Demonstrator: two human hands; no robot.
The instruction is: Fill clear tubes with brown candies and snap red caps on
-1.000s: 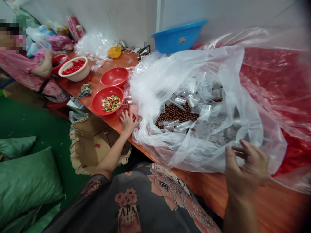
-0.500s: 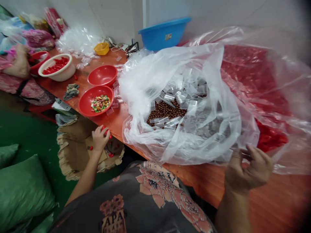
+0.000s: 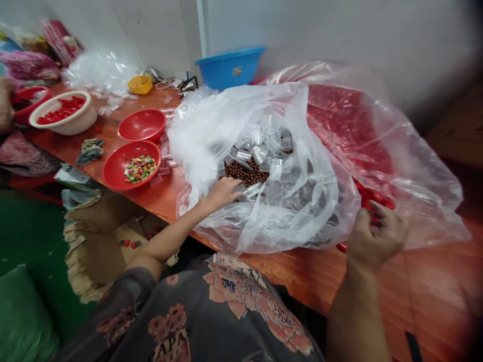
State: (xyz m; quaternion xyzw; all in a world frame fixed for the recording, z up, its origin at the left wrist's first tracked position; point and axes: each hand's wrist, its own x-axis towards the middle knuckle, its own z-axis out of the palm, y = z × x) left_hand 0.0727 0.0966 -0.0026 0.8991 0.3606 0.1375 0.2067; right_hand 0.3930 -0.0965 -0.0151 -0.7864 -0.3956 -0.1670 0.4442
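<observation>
A big clear plastic bag (image 3: 271, 151) lies open on the orange table (image 3: 426, 281); it holds brown beads (image 3: 245, 173) and several small clear tubes (image 3: 260, 153). My left hand (image 3: 223, 192) reaches into the bag's mouth beside the beads; its fingers are curled, and what they hold is hidden. Behind it lies a second clear bag (image 3: 377, 141) full of red pieces. My right hand (image 3: 377, 234) is closed at that bag's near edge, fingers pinched among the red pieces, which I cannot make out between them.
Left of the bags stand a red bowl of mixed candies (image 3: 132, 165), an empty red bowl (image 3: 142, 124), a white bowl of red pieces (image 3: 62, 111) and a blue basin (image 3: 230, 65). A torn cardboard box (image 3: 101, 246) sits on the green floor. Another person's arm (image 3: 5, 103) shows at far left.
My left hand came up from the cardboard box below the table edge and reached into the bead bag. My right hand shifted to the red bag's edge. The view swung right.
</observation>
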